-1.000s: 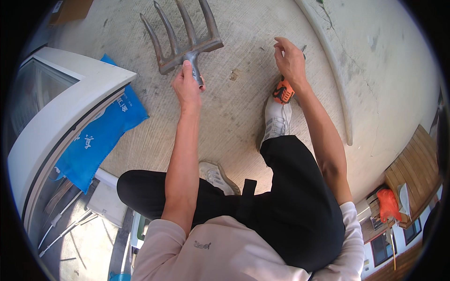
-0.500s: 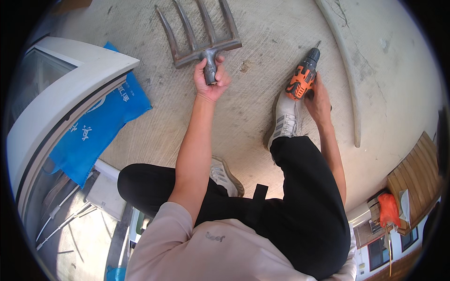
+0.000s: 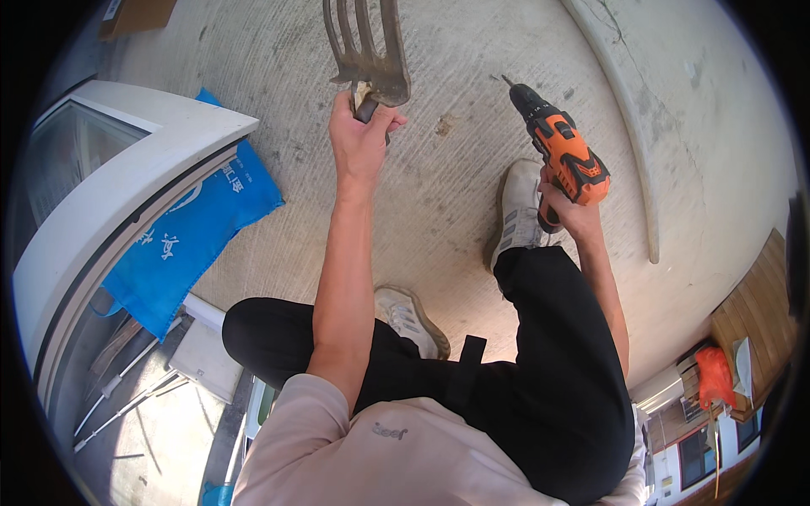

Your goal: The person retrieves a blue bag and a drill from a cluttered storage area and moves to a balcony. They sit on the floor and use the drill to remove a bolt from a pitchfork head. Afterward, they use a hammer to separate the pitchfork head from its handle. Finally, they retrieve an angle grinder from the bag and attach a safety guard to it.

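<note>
My left hand (image 3: 358,148) is closed round the socket of a dark metal fork head (image 3: 371,69), its several curved tines pointing away from me and running off the top edge. Something pale shows at the socket. In my right hand (image 3: 576,211) is an orange and black cordless drill (image 3: 567,152), gripped by its handle. A thin bit sits in its chuck, pointing up and to the left toward the fork head. The drill is held above my right shoe (image 3: 519,205), apart from the fork head. Part of the drill's handle is hidden by my fingers.
A long, pale curved pole (image 3: 629,118) lies on the concrete floor at the right. On the left are a white-framed glass panel (image 3: 169,126) and a blue bag (image 3: 202,236). A cardboard box (image 3: 139,17) stands at the far left. Wooden boards (image 3: 755,291) show at lower right.
My left hand has turned the fork head and shifted it slightly left and away. The drill has swung round, its bit now pointing up-left instead of up-right.
</note>
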`<state>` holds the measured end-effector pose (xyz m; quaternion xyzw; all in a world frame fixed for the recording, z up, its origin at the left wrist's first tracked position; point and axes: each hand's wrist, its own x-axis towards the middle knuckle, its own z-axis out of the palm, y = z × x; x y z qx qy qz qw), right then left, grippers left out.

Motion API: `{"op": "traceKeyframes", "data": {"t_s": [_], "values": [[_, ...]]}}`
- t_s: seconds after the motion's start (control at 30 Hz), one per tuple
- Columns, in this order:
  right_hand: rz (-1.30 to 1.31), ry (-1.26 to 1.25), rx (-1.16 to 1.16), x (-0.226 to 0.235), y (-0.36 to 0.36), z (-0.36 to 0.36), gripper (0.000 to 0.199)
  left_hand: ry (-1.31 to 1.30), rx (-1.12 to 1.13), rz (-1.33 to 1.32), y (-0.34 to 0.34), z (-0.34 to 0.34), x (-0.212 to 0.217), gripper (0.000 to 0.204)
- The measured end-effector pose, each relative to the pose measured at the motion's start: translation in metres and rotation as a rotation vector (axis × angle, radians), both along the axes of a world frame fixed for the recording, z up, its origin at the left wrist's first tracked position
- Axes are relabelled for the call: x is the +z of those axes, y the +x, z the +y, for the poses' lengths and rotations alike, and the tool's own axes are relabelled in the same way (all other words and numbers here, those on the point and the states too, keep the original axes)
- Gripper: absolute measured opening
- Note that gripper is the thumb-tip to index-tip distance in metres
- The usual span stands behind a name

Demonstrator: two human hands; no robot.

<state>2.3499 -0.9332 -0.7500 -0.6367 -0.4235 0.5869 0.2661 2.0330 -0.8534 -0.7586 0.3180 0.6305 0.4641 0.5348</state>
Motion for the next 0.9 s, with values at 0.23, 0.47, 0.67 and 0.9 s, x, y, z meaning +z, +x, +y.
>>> {"op": "traceKeyframes", "data": {"t_s": [0.23,0.47,0.67,0.9], "values": [[0.211,-0.294,-0.037,0.064,-0.053,0.017,0.021,-0.142,0.049,-0.332,0.014,0.002,-0.031,0.021],[0.225,-0.302,0.095,0.081,-0.065,0.008,0.019,-0.166,0.101,-0.534,0.014,-0.011,-0.048,0.02],[0.096,-0.298,0.09,0.083,-0.062,0.0,0.018,-0.041,-0.004,-0.37,0.031,-0.01,-0.055,0.023],[0.18,-0.286,0.05,0.077,-0.06,-0.001,0.018,-0.041,0.031,-0.453,0.031,-0.011,-0.057,0.023]]}}
